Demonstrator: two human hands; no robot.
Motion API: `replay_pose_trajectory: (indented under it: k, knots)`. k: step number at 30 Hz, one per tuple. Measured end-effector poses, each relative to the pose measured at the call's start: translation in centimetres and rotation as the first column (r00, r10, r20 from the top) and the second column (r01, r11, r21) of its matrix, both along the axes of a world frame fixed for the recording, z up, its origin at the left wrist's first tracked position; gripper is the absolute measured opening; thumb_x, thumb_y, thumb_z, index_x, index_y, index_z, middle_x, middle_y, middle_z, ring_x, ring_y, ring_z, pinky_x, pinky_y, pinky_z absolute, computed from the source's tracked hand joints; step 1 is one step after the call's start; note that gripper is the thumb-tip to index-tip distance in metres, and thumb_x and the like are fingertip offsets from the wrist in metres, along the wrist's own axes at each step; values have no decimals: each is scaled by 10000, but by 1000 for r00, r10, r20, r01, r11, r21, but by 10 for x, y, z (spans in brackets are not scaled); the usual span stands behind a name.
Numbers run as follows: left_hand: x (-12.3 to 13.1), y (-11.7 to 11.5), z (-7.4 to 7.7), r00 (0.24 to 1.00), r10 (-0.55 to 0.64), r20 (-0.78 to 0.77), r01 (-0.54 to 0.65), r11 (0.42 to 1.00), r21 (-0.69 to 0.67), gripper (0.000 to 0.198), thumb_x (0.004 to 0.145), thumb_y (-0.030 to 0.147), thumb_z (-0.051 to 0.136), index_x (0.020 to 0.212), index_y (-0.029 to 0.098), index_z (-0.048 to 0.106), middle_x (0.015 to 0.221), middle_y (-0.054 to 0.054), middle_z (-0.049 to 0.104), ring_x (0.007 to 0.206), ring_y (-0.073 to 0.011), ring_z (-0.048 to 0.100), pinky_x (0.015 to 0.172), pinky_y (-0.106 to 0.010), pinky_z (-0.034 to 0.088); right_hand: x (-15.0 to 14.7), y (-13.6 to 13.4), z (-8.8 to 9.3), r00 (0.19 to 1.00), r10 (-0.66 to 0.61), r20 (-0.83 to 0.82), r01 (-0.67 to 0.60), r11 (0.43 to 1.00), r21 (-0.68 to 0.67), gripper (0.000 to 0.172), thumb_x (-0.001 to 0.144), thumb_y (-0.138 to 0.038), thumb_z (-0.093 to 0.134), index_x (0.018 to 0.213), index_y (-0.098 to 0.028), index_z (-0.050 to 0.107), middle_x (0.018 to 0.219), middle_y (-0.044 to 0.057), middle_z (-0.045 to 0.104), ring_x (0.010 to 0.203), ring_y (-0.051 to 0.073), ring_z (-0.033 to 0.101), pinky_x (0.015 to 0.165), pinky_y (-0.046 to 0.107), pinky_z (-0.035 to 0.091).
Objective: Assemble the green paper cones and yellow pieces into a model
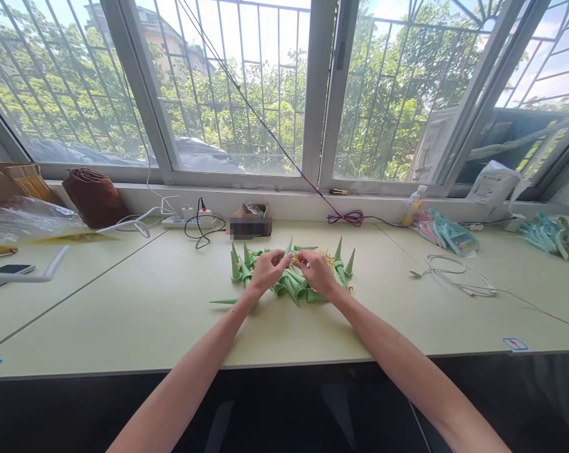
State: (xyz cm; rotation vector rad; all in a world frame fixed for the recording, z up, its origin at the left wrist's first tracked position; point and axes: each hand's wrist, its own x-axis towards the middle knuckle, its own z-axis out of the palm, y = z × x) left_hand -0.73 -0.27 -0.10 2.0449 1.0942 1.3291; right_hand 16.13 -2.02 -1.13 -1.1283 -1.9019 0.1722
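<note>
1. Leftmost on the desk (138,327), a phone (9,274) lies with its dark screen up, near a clear plastic bag (24,220) and a cardboard box (5,179).
2. Next comes a rolled brown bundle (95,198), resting beneath the window.
3. Just right of it, white leads run to a power strip (173,221), with a looped black cable (204,234) beside it.
4. A lone green cone (223,301) lies on its side, apart from the others, its tip pointing left.
5. At the pile's left end, a few cones (236,270) stand upright; behind them is a small open box (241,212), its front partly blurred out.
6. The left hand (268,269) reaches over the pile, its fingers drawn in narrowly around a raised cone (288,246) whose tip points up.
7. Between and below the hands, the main pile of green cones (291,288) lies mid-desk, jumbled, some with open ends facing the person.
8. The right hand (316,269) is close beside the left, fingers curled together near the raised cone; I cannot tell whether they grip something small.
9. Small yellow pieces (330,259) are scattered right behind that hand, next to more upright cones (350,263).
10. Behind these lies a bundled red-and-blue wire (349,218).
11. Further right are a bottle (412,204), pink and teal packets (449,233) and a coiled white cable (458,258).
12. Rightmost, a white bag (494,182) sits by the window, with more teal packets (543,233) past it.
</note>
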Motion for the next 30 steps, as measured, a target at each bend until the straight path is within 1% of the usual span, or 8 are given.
replay_pose_trajectory:
  k: [4,8,14,18,21,24,27,30]
  knots:
    - [-1,0,0,999,-47,27,48,998,-34,379,841,494,589,860,140,722,751,-52,698,666,-164,645,629,-247,503,0,1,-1,1000,11,15,-11,1000,11,132,912,-227,544,814,-180,620,774,24,637,688,144,530,664,243,364]
    - [-2,-1,1,994,-101,48,105,992,-76,398,825,497,614,950,135,723,854,-73,721,735,-191,685,682,-269,542,1,2,-3,999,18,27,-18,1000,19,174,922,-225,526,768,-178,592,730,18,611,666,142,505,645,239,342]
    - [-3,-1,1,995,-84,48,91,985,-148,537,779,525,663,1154,142,697,1075,-114,714,756,-196,701,697,-292,562,1,-1,-3,999,35,34,-35,999,-11,277,972,-266,437,741,-174,559,693,22,581,620,136,466,619,239,331]
    - [-1,-2,2,994,-86,63,96,979,-180,577,786,518,656,1221,140,667,1139,-129,691,705,-168,679,609,-258,533,0,-4,-1,999,29,33,-28,999,-39,287,976,-251,400,738,-178,542,683,25,576,615,140,466,606,241,323]
    - [0,-5,4,990,-105,90,120,976,-183,572,796,507,648,1231,137,660,1061,-113,704,613,-129,632,522,-226,477,0,-5,0,1000,22,23,-20,998,-60,294,977,-243,378,736,-180,534,664,19,566,592,138,456,598,242,322]
    - [2,-8,7,986,-129,105,147,972,-184,547,817,487,630,1226,127,661,826,-64,707,540,-108,573,488,-212,431,-1,-6,1,1000,24,-2,-24,997,-71,302,982,-263,367,747,-181,538,666,17,571,594,138,470,608,241,335]
    - [3,-10,8,981,-162,111,180,967,-182,526,843,470,595,1230,120,657,616,-11,631,513,-112,544,492,-212,418,-2,-6,0,999,16,-37,-18,998,-66,309,984,-277,358,750,-183,536,678,20,583,611,140,493,620,241,346]
    - [5,-9,8,976,-183,117,200,967,-159,492,852,460,575,1202,129,671,531,12,573,514,-123,537,501,-217,418,-2,-5,0,998,0,-67,-4,998,-59,318,986,-295,346,753,-186,533,658,13,571,591,139,483,610,245,344]
